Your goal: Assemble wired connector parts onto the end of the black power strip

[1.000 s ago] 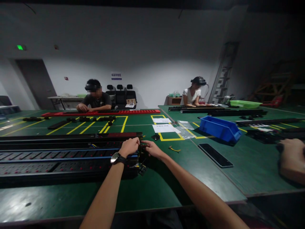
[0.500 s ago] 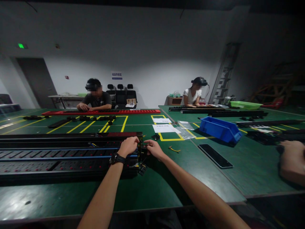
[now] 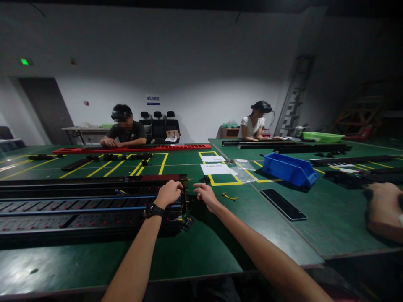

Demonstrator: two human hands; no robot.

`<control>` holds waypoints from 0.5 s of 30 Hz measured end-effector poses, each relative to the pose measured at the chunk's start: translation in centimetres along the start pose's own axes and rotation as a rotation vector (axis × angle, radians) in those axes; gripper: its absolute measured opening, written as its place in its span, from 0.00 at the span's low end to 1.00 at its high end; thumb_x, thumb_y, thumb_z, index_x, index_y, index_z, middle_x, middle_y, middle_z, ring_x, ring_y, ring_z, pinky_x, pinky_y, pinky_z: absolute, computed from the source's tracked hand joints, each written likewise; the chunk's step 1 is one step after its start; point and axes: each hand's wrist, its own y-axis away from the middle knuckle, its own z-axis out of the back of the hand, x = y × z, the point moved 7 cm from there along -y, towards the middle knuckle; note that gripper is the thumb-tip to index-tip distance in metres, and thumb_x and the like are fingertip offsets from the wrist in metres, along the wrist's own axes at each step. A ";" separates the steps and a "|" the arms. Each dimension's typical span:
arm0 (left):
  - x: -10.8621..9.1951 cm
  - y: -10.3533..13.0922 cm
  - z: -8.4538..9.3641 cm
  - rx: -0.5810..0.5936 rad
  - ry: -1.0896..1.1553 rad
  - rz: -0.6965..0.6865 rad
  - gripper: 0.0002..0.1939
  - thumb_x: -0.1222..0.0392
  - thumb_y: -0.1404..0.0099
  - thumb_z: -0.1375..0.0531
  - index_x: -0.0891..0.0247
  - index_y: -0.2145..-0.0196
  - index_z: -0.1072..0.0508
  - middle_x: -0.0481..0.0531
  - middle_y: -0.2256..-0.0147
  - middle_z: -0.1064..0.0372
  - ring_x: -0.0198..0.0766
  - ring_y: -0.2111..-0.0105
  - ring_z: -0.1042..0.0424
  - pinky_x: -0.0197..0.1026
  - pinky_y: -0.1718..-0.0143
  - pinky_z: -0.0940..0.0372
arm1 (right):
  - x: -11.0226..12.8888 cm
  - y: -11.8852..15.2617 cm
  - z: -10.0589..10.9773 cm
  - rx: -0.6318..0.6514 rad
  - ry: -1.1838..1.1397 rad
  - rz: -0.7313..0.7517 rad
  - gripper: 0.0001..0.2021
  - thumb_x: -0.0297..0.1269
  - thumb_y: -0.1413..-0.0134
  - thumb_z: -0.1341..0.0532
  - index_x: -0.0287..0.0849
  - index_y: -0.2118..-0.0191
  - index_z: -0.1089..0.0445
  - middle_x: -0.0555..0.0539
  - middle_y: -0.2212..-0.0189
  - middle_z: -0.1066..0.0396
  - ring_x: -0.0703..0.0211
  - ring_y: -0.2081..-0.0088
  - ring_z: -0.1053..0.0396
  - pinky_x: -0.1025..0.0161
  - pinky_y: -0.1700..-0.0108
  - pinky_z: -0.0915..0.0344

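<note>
Long black power strips (image 3: 103, 218) with rows of sockets and blue edges lie side by side at the left, their ends toward the middle. My left hand (image 3: 170, 193), wearing a watch, is closed over the end of one strip; its fingertips are partly hidden there. Just right of that end is my right hand (image 3: 206, 196), its index finger stretched toward the strip and a small gap between them. Nothing shows in its fingers. A small black part with wires (image 3: 187, 223) hangs at the near corner of the ends.
A yellow cable (image 3: 229, 197), a phone (image 3: 283, 204) and a blue bin (image 3: 288, 170) lie to the right on the green table. Papers (image 3: 218, 169) and a plastic bag (image 3: 245, 174) are behind. Two people sit across; another person's arm (image 3: 385, 212) is at far right.
My right hand has drawn back slightly from the strip ends, and its index finger is straighter. My left hand stays on the strip end. The view has shifted a little.
</note>
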 end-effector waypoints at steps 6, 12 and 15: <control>0.0 0.0 -0.1 0.021 -0.004 -0.010 0.19 0.61 0.32 0.50 0.51 0.53 0.21 0.54 0.50 0.26 0.46 0.52 0.25 0.44 0.51 0.32 | -0.1 -0.1 -0.2 0.048 0.032 0.038 0.19 0.31 0.56 0.40 0.38 0.54 0.26 0.51 0.72 0.26 0.68 0.81 0.38 0.69 0.78 0.43; 0.0 0.0 -0.1 0.014 0.000 -0.017 0.20 0.61 0.32 0.50 0.51 0.49 0.23 0.54 0.49 0.26 0.45 0.51 0.25 0.44 0.49 0.32 | 0.1 0.2 -0.5 0.064 0.073 0.035 0.18 0.31 0.56 0.39 0.37 0.55 0.25 0.54 0.78 0.30 0.66 0.80 0.37 0.68 0.76 0.43; -0.1 0.0 -0.1 0.024 -0.003 -0.019 0.20 0.61 0.32 0.49 0.51 0.50 0.21 0.54 0.48 0.26 0.44 0.50 0.25 0.43 0.49 0.32 | 0.1 0.2 -0.6 0.071 0.066 0.037 0.18 0.30 0.56 0.39 0.37 0.56 0.25 0.55 0.79 0.32 0.66 0.81 0.37 0.68 0.76 0.43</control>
